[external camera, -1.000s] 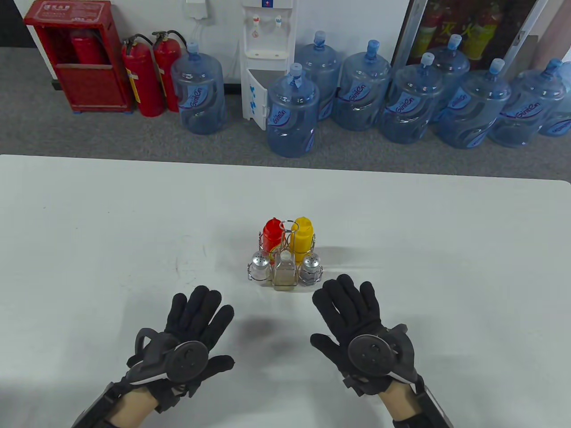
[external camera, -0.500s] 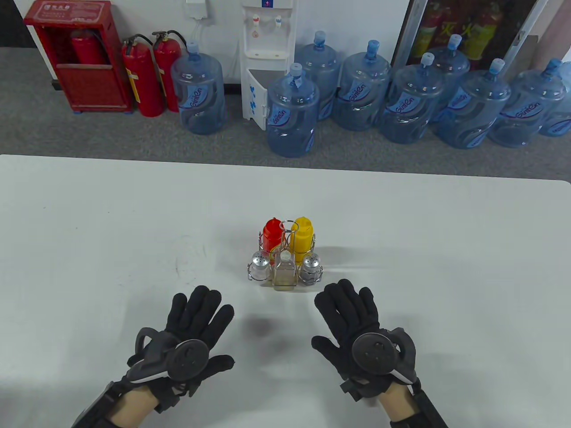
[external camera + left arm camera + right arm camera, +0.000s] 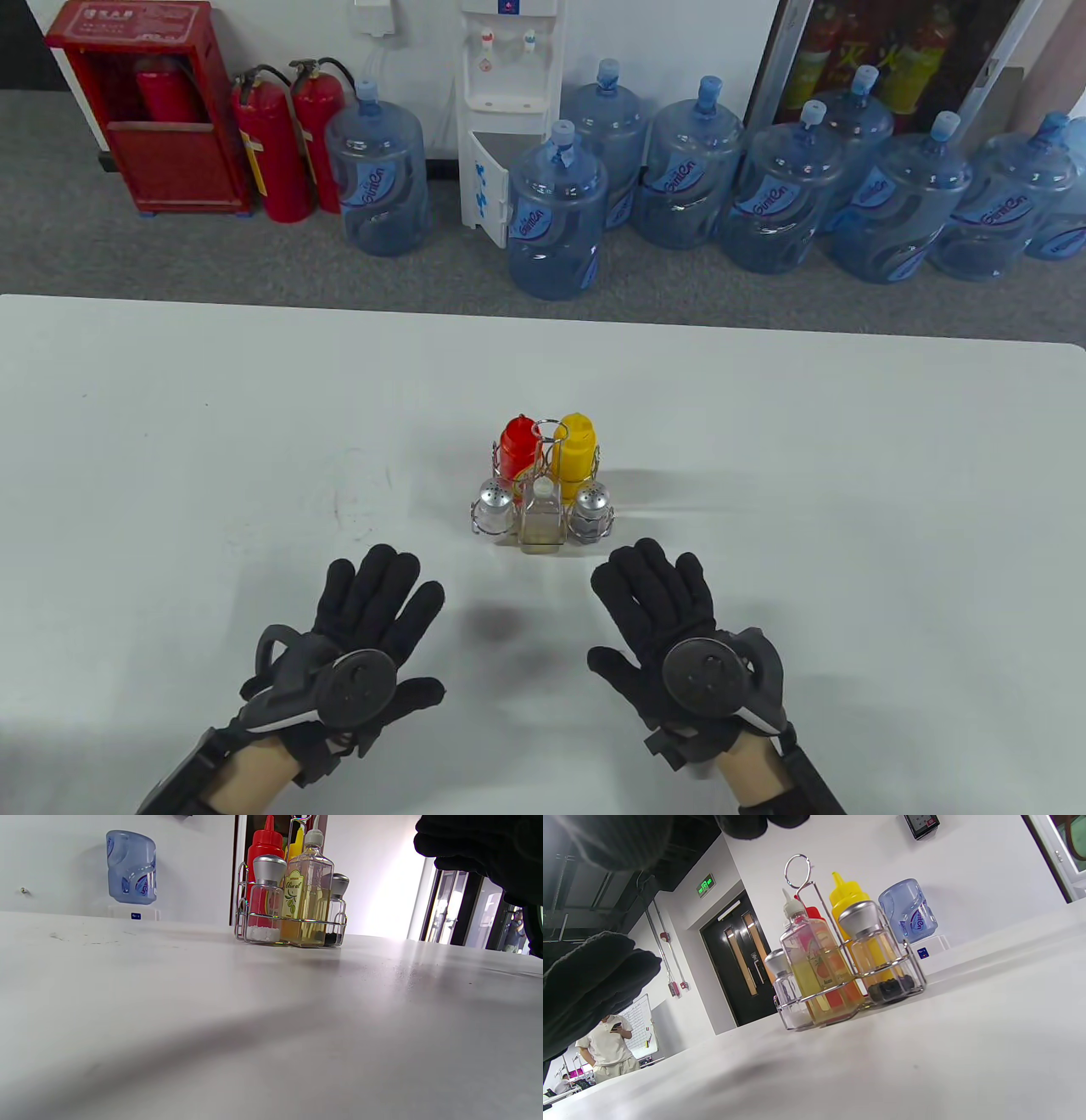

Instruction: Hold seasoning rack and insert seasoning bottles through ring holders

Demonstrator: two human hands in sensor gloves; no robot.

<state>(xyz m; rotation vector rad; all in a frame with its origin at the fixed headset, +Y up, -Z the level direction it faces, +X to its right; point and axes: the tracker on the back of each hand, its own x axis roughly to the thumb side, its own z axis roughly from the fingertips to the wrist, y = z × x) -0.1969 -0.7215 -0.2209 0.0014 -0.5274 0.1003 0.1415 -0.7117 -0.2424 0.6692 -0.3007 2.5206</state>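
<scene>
Table view: white table, water jugs behind (both grips spread, empty).

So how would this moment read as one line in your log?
left hand: flat, empty | right hand: flat, empty | seasoning rack: untouched, all five bottles seated | phase: hands near rack

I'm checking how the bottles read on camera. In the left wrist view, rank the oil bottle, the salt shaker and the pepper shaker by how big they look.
1. oil bottle, clearly largest.
2. salt shaker with white grains.
3. pepper shaker, partly hidden behind the oil bottle and farther off, so its smaller look may mislead; the two shakers seem alike.
</scene>
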